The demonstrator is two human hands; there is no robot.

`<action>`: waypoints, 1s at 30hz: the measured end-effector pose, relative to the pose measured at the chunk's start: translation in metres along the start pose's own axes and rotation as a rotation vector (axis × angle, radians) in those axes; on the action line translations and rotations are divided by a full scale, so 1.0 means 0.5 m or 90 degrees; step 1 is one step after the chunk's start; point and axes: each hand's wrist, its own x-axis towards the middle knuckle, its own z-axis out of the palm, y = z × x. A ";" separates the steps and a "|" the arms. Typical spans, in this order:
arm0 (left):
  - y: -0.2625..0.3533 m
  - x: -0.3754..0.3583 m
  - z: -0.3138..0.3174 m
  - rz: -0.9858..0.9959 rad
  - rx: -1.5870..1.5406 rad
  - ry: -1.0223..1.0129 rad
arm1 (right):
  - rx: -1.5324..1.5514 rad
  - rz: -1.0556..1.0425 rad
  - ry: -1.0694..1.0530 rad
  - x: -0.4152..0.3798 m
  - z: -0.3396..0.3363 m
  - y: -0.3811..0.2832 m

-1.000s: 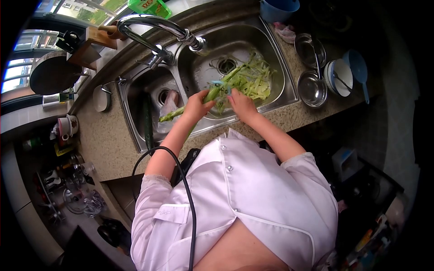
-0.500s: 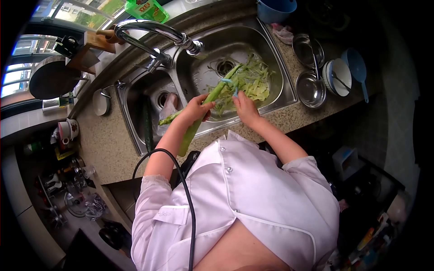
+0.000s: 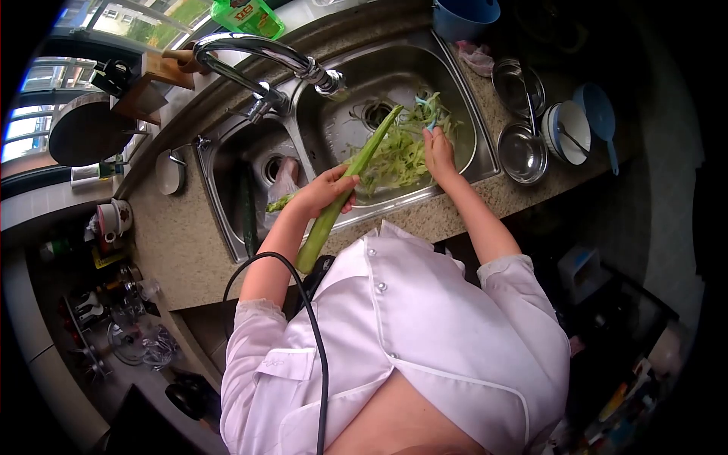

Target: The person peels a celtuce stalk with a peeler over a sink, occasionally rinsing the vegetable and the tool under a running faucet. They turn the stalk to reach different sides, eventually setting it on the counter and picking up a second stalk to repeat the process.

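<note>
My left hand (image 3: 327, 192) is wrapped round a long green stalk (image 3: 370, 149), which slants from the sink's front edge up over the right basin. In my right hand (image 3: 438, 154) is a light blue peeler (image 3: 430, 123), held by its handle to the right of the stalk and apart from it. Green peelings (image 3: 402, 157) lie heaped in the right basin (image 3: 326, 121) below both hands. The left basin (image 3: 220, 163) holds a dark green cucumber (image 3: 249, 216) and a clear plastic bag (image 3: 282, 182), with a light green stalk tip (image 3: 280, 203) near my left wrist.
A chrome faucet (image 3: 254, 42) arches over the sink. On the right counter are metal bowls (image 3: 522, 154), white bowls (image 3: 570, 125), a blue strainer (image 3: 597, 112) and a blue bucket (image 3: 466, 21). A black cable (image 3: 315, 330) hangs across my front.
My right hand and the peeler have moved right, away from the stalk. The stalk has shifted slightly in my left hand, which stays closed round it.
</note>
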 end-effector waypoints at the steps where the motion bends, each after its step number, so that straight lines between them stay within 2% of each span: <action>1: -0.003 0.006 -0.002 -0.009 -0.015 0.002 | 0.008 0.024 -0.036 -0.028 -0.011 -0.045; 3: -0.014 0.020 -0.012 -0.019 -0.028 -0.002 | 0.029 0.008 -0.185 -0.087 -0.025 -0.107; 5: -0.020 0.029 -0.019 -0.030 -0.038 -0.005 | 0.036 -0.112 -0.277 -0.134 -0.023 -0.144; 6: -0.020 0.032 -0.021 -0.044 -0.048 -0.007 | 0.036 -0.111 -0.277 -0.138 -0.019 -0.144; 8: -0.020 0.030 -0.026 -0.061 -0.056 -0.008 | 0.060 -0.200 -0.288 -0.147 -0.007 -0.138; 9: -0.018 0.024 -0.028 -0.048 -0.057 -0.044 | 0.013 -0.200 -0.262 -0.127 -0.005 -0.121; 10: -0.016 0.018 -0.029 -0.034 -0.059 -0.079 | -0.003 -0.135 -0.232 -0.097 0.001 -0.096; 13: -0.014 0.003 -0.029 -0.054 -0.057 -0.087 | -0.089 -0.009 -0.133 0.018 0.014 0.010; 15: -0.021 0.003 -0.029 -0.048 -0.032 -0.098 | -0.051 -0.024 -0.043 0.056 0.017 0.081; 16: -0.026 0.005 -0.031 -0.043 -0.008 -0.108 | -0.052 -0.026 -0.042 0.061 0.028 0.103; 18: -0.031 0.012 -0.026 -0.042 -0.002 -0.086 | 0.087 0.225 -0.128 0.070 0.047 0.131; 19: -0.032 0.014 -0.021 -0.036 0.033 -0.055 | 0.435 0.410 -0.242 0.046 -0.015 0.030; 20: -0.032 0.016 -0.018 -0.030 0.067 -0.025 | 0.433 0.407 -0.243 0.033 -0.028 -0.020; 22: -0.034 0.018 -0.014 -0.023 0.111 -0.009 | 0.685 0.450 -0.293 0.017 -0.030 -0.073; 23: -0.045 0.027 -0.015 0.011 0.136 -0.006 | 0.684 0.451 -0.292 0.016 -0.016 -0.079; 25: -0.055 0.034 -0.015 0.047 0.162 -0.002 | 0.858 0.436 -0.315 0.015 0.011 -0.083; 30: -0.058 0.055 -0.013 0.033 0.152 -0.001 | 0.892 0.419 -0.335 0.026 0.035 -0.104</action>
